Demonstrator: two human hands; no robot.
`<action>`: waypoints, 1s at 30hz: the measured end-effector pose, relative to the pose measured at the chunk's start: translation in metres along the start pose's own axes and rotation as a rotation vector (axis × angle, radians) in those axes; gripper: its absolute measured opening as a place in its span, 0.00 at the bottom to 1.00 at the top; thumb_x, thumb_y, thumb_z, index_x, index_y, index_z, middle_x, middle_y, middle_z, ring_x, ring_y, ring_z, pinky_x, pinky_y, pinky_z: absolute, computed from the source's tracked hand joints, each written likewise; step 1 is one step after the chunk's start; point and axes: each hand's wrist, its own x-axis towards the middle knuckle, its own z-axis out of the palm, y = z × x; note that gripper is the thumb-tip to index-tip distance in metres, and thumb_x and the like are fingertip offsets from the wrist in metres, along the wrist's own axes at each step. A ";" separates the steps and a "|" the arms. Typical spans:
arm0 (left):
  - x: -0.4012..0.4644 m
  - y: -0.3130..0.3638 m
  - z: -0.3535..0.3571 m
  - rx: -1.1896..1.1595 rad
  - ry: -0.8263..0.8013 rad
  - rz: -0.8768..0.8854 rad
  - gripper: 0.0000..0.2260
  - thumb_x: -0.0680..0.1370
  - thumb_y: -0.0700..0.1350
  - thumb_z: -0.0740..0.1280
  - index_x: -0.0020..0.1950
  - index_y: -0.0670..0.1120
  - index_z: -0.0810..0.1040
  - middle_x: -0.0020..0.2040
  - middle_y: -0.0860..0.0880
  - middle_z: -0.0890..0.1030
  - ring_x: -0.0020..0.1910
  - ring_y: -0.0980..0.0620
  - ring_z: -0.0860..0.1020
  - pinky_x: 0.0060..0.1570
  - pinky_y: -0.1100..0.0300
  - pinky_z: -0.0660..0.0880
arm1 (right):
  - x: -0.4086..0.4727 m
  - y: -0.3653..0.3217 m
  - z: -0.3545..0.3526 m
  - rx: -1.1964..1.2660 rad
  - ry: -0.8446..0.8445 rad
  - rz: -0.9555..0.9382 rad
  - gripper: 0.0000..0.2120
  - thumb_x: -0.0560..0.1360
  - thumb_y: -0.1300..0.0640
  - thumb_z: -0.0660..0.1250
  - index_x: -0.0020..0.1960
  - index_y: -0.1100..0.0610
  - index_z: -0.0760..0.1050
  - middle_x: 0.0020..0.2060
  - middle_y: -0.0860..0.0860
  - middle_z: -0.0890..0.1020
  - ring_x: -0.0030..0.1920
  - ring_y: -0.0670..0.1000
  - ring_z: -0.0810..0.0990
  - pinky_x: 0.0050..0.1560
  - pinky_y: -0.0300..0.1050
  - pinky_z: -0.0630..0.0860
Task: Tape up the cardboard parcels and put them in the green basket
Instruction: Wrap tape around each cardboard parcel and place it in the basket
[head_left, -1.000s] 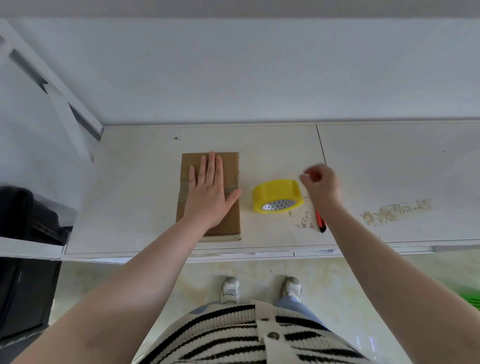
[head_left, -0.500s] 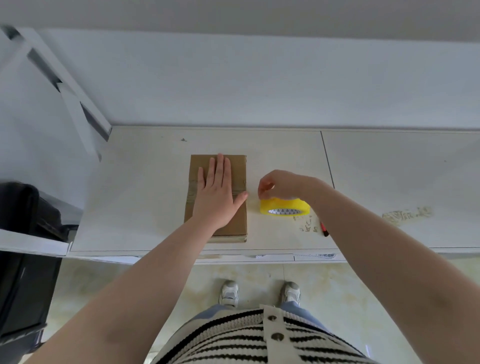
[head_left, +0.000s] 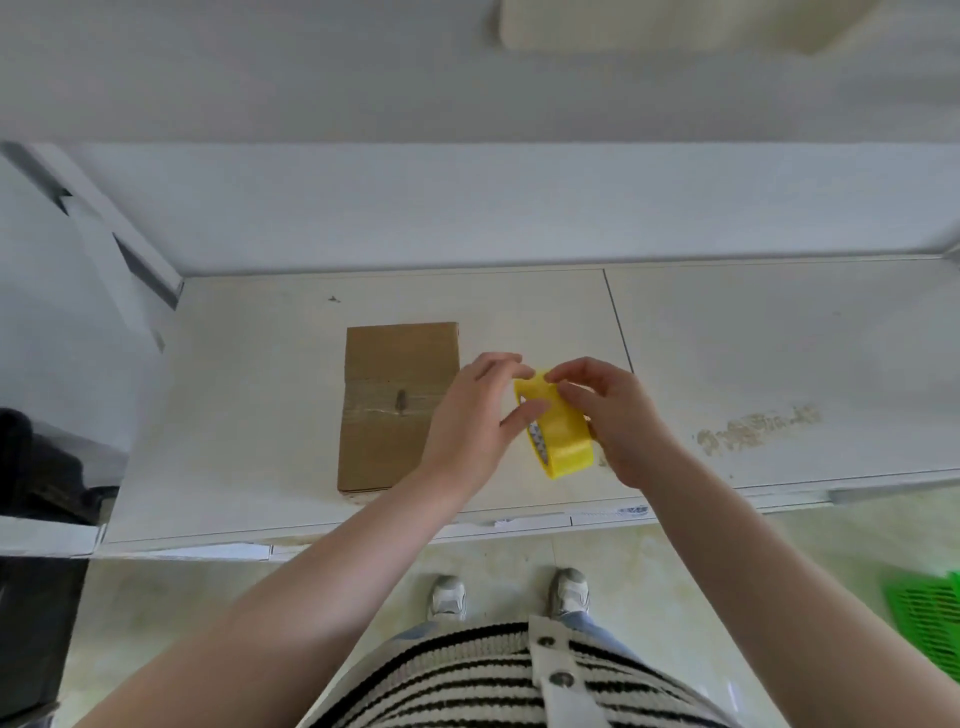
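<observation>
Hands hold one yellow plastic tape roll (head_left: 558, 431): left hand (head_left: 470, 421) and right hand (head_left: 615, 415) both pinch it, beside flat brown cardboard parcel (head_left: 397, 400).

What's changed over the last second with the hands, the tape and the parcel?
The left hand has come off the cardboard parcel and moved right to the yellow tape roll. The right hand has come in and picked the roll up off the counter; both hands now hold it, fingertips meeting at its top edge. The parcel lies where it was, with a tape strip across it.
</observation>
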 end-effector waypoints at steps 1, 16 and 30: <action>0.000 0.007 0.004 -0.075 0.013 -0.032 0.13 0.77 0.51 0.71 0.58 0.47 0.80 0.61 0.51 0.78 0.61 0.54 0.76 0.58 0.52 0.75 | -0.003 -0.001 0.002 0.048 -0.004 -0.009 0.13 0.78 0.68 0.63 0.44 0.53 0.81 0.51 0.53 0.83 0.48 0.57 0.80 0.51 0.57 0.76; 0.017 0.033 -0.006 -0.241 0.114 -0.149 0.04 0.74 0.39 0.74 0.42 0.43 0.80 0.46 0.51 0.79 0.48 0.55 0.78 0.50 0.63 0.74 | -0.006 -0.001 0.001 0.222 0.015 -0.109 0.12 0.75 0.68 0.68 0.47 0.51 0.82 0.49 0.48 0.85 0.41 0.52 0.83 0.45 0.49 0.79; 0.022 0.034 -0.011 -0.055 0.108 0.111 0.11 0.74 0.40 0.75 0.54 0.45 0.78 0.62 0.51 0.72 0.43 0.61 0.77 0.41 0.66 0.75 | 0.001 -0.021 -0.008 0.376 -0.058 0.036 0.07 0.78 0.64 0.66 0.42 0.57 0.77 0.34 0.50 0.81 0.33 0.47 0.80 0.34 0.42 0.79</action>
